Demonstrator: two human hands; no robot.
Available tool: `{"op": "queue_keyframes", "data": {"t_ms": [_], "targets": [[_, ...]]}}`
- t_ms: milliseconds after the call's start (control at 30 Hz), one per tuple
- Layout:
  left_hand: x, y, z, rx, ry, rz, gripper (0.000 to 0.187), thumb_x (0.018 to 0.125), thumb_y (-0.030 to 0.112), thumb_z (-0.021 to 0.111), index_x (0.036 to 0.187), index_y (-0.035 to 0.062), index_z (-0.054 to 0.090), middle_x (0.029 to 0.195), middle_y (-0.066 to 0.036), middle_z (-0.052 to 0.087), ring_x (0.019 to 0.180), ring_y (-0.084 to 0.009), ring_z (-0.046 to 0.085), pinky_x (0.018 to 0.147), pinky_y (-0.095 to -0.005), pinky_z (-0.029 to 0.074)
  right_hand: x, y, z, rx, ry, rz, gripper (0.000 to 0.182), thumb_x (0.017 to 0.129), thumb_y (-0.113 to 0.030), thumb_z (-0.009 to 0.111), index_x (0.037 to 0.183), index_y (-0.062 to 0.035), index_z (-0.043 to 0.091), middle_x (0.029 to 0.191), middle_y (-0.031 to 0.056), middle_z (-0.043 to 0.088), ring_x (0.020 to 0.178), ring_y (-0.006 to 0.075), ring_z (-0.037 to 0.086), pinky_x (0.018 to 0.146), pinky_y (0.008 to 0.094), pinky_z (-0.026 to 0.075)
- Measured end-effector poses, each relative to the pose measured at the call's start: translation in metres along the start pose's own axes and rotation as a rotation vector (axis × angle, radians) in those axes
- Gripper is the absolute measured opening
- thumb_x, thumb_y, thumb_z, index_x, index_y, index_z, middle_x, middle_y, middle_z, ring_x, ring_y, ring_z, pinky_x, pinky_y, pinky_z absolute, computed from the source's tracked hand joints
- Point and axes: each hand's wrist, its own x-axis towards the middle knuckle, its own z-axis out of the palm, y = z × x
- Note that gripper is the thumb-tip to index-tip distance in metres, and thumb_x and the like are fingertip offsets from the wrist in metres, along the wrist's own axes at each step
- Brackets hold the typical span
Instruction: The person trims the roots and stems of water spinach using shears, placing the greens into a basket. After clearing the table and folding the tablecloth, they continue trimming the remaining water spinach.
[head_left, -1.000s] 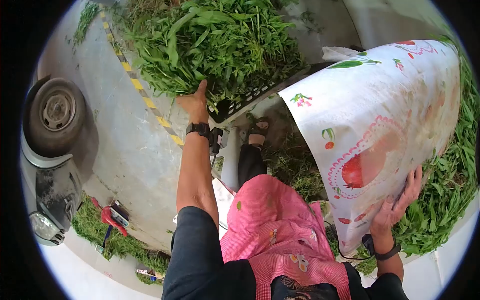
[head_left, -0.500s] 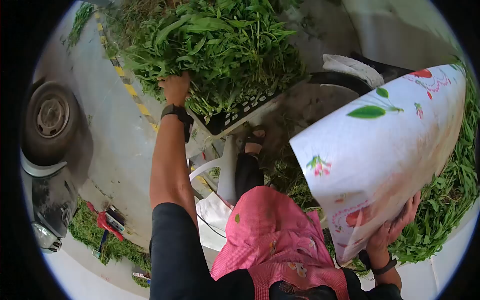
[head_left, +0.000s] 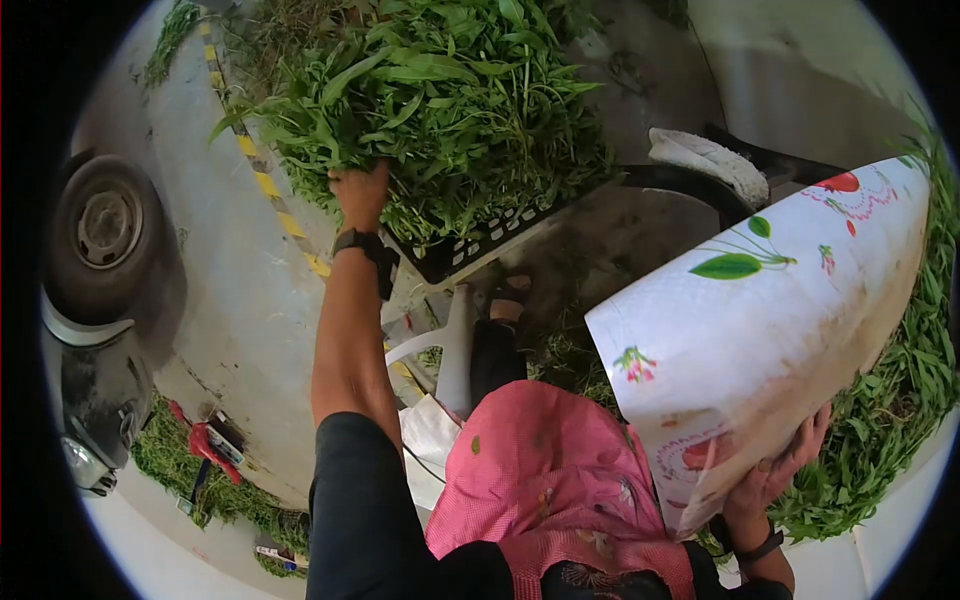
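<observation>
Greens pile (head_left: 450,105) heaps over black crate (head_left: 436,263), ahead of both hands; left hand (head_left: 360,192) nearer, at its near-left edge, fingers curled into leaves, grip hidden. Stems jumbled, no clear long axis; leaves narrow, bright green. Right hand (head_left: 765,485) well apart, against patterned sheet (head_left: 725,335); can't tell if pinching.

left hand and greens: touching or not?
Touching. The head view shows it: the left hand is against the near edge of the greens, with leaves covering part of it.
</observation>
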Motion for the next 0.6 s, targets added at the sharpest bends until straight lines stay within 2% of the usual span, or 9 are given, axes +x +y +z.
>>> {"op": "queue_keyframes", "data": {"t_ms": [67, 100, 200, 233, 367, 433, 467, 567, 600], "targets": [[-0.028, 0.026, -0.046, -0.275, 0.15, -0.236, 0.1, 0.072, 0.049, 0.067, 0.141, -0.0039, 0.016, 0.137, -0.037, 0.021, 0.123, -0.0504, 0.024, 0.101, -0.0517, 0.027, -0.002, 0.001, -0.003, -0.014, -0.018, -0.025, 0.063, 0.089, -0.043, 0.037, 0.135, -0.0026, 0.025, 0.143, 0.0267, 0.014, 0.132, 0.0414, 0.018, 0.106, 0.0528, 0.019], [-0.053, 0.049, -0.068, -0.652, 0.231, -0.488, 0.117, 0.065, 0.051, 0.073, 0.138, -0.013, 0.007, 0.138, -0.039, 0.017, 0.126, -0.0506, 0.023, 0.104, -0.0501, 0.026, 0.0, -0.001, -0.002, -0.022, -0.017, -0.039, 0.061, 0.088, -0.041, 0.037, 0.135, -0.0021, 0.025, 0.142, 0.0268, 0.015, 0.132, 0.0414, 0.019, 0.106, 0.0528, 0.019], [-0.089, 0.075, -0.104, -0.494, 0.365, -0.376, 0.117, 0.066, 0.052, 0.072, 0.136, -0.0155, 0.007, 0.138, -0.041, 0.01, 0.129, -0.0506, 0.019, 0.104, -0.0515, 0.025, 0.002, -0.002, -0.003, -0.053, -0.008, -0.071, 0.059, 0.087, -0.036, 0.037, 0.134, -0.001, 0.026, 0.142, 0.0273, 0.016, 0.131, 0.0414, 0.02, 0.106, 0.0528, 0.02], [-0.091, 0.084, -0.118, -0.48, 0.213, -0.409, 0.119, 0.069, 0.056, 0.069, 0.136, -0.0173, 0.004, 0.139, -0.042, 0.004, 0.131, -0.0524, 0.013, 0.105, -0.0519, 0.024, 0.003, -0.002, -0.003, -0.068, -0.015, -0.095, 0.059, 0.087, -0.034, 0.037, 0.134, -0.0004, 0.026, 0.141, 0.0277, 0.017, 0.131, 0.0414, 0.02, 0.105, 0.0528, 0.02], [-0.046, 0.072, -0.059, -0.348, 0.261, -0.16, 0.116, 0.073, 0.061, 0.062, 0.138, -0.0147, 0.003, 0.141, -0.039, 0.001, 0.131, -0.0537, 0.009, 0.106, -0.0532, 0.021, 0.003, -0.003, 0.0, -0.079, 0.021, -0.109, 0.058, 0.088, -0.036, 0.034, 0.134, -0.0008, 0.028, 0.142, 0.0268, 0.02, 0.132, 0.0407, 0.021, 0.106, 0.051, 0.019], [-0.03, 0.083, -0.065, -0.517, 0.094, -0.228, 0.114, 0.077, 0.062, 0.055, 0.138, -0.0138, -0.003, 0.142, -0.039, -0.004, 0.131, -0.055, 0.005, 0.107, -0.0543, 0.018, 0.002, -0.005, 0.0, -0.055, 0.026, -0.087, 0.058, 0.087, -0.033, 0.036, 0.134, -0.0012, 0.029, 0.142, 0.0264, 0.02, 0.132, 0.0402, 0.021, 0.107, 0.0507, 0.019], [-0.02, 0.083, -0.063, -0.526, 0.089, -0.219, 0.114, 0.077, 0.062, 0.055, 0.138, -0.0138, -0.003, 0.142, -0.039, -0.004, 0.131, -0.055, 0.005, 0.107, -0.0543, 0.018, 0.002, -0.004, 0.0, -0.066, 0.031, -0.083, 0.058, 0.087, -0.033, 0.036, 0.134, -0.0012, 0.029, 0.142, 0.0264, 0.02, 0.132, 0.0402, 0.021, 0.107, 0.0507, 0.019], [0.012, 0.081, -0.072, -0.477, -0.231, -0.423, 0.119, 0.073, 0.059, 0.06, 0.138, -0.009, -0.014, 0.143, -0.036, -0.008, 0.132, -0.0542, 0.0, 0.107, -0.0537, 0.016, 0.001, 0.002, -0.002, -0.024, 0.02, -0.091, 0.058, 0.084, -0.028, 0.04, 0.132, -0.0003, 0.027, 0.141, 0.0296, 0.017, 0.13, 0.0422, 0.021, 0.105, 0.0533, 0.019], [0.011, 0.081, -0.077, -0.481, -0.227, -0.406, 0.119, 0.073, 0.059, 0.06, 0.138, -0.009, -0.014, 0.143, -0.036, -0.008, 0.132, -0.0542, 0.0, 0.107, -0.0537, 0.016, -0.001, 0.003, -0.002, -0.084, 0.007, -0.086, 0.057, 0.082, -0.026, 0.042, 0.131, -0.0002, 0.029, 0.14, 0.0294, 0.02, 0.129, 0.0433, 0.022, 0.105, 0.0536, 0.018]]}}
